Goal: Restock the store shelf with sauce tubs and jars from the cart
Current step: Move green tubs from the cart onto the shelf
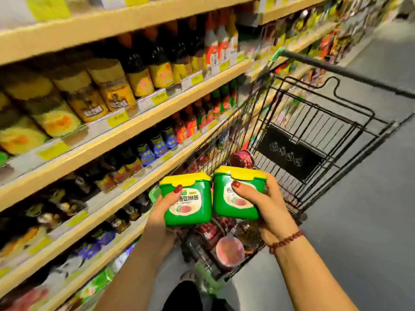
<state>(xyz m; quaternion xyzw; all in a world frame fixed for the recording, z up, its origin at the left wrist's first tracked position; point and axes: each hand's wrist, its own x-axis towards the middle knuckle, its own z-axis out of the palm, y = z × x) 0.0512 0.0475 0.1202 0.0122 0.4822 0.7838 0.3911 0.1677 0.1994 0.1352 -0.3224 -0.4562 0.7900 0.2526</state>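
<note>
Centrally, in the head view, the left hand (pixel 165 207) is gripping one green sauce tub (pixel 188 205) and the right hand (pixel 258 203) is gripping a second tub (pixel 235 198), fingers curled round each. Both are hovering side by side above the cart (pixel 314 122), probably paired to save trips. Jars (pixel 230 251) are lying in its basket. The stocked shelf (pixel 125 140) is running along the left, with grey floor (pixel 359 209) stretching right.

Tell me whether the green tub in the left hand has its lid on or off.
On. The yellow lid covers the whole top of the green tub, which the left hand holds.
</note>
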